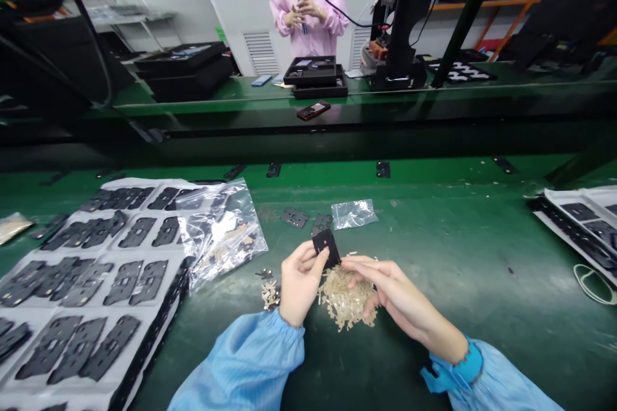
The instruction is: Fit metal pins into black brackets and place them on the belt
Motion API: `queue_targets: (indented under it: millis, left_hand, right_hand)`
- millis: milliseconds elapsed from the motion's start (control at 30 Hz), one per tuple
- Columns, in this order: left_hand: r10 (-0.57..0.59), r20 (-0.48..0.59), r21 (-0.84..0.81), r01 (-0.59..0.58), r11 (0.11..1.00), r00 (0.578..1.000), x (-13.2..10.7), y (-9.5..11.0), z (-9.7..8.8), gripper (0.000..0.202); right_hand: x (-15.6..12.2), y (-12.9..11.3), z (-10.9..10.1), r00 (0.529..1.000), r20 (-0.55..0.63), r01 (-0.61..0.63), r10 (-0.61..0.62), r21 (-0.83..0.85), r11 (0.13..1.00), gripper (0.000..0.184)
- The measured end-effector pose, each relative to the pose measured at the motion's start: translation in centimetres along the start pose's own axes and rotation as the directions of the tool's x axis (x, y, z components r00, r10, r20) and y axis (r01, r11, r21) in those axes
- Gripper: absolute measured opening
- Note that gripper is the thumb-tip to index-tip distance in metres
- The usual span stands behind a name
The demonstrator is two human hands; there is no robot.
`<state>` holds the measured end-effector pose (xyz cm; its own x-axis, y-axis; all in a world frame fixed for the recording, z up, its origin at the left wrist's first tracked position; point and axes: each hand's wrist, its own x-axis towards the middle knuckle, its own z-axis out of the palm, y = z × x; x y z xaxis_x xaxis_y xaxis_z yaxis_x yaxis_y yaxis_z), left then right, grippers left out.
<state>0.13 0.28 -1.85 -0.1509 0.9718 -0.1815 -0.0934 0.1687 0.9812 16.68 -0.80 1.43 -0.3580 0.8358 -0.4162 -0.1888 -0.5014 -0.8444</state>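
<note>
A small flat black plate point(326, 249) with little cut-outs is pinched between the thumb and fingers of my left hand point(301, 276), held tilted above the green bench. My right hand point(385, 286) reaches in from the right, its fingers stretched and apart. Its fingertips are close to the plate's lower right edge; whether they touch it I cannot tell. Under both hands lies a heap of small beige pieces point(344, 302), partly covered by the right hand. Beside my left wrist is a smaller pile of beige and dark bits point(270, 294). Two similar dark plates point(294, 218) lie just beyond.
At left, a white compartment tray point(164, 295) holds many black plates. A clear zip bag point(226, 231) of small parts overlaps its edge; a smaller clear bag point(354, 213) lies ahead. Another tray point(585, 225) stands right. Across the bench, a person in pink point(308, 13) handles something.
</note>
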Motion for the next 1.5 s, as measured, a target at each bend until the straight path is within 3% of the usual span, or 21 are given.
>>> queue_targets:
  millis: [367,933,1267,1500]
  left_hand:
    - [0.047,0.019,-0.027,-0.047,0.999,0.999,-0.2,0.1,0.2,0.027]
    - [0.001,0.035,-0.028,0.000,1.000,0.999,-0.3,0.3,0.1,0.028]
    - [-0.058,0.130,-0.050,0.065,0.997,0.990,-0.5,1.0,0.2,0.031]
    - [-0.090,0.164,-0.075,0.104,0.992,0.982,-0.6,1.2,0.2,0.031]
  right_hand:
    - [0.4,0.0,-0.1,1.000,0.009,-0.002,0.002,-0.058,0.998,0.030]
    - [0.9,0.5,-1.1,0.999,0.011,-0.039,0.038,0.071,0.997,0.029]
    - [1.4,1.0,-1.1,0.993,-0.114,0.005,-0.018,-0.108,0.994,0.026]
    - [1.7,1.8,-0.9,0.986,-0.165,0.008,-0.023,-0.094,0.996,0.027]
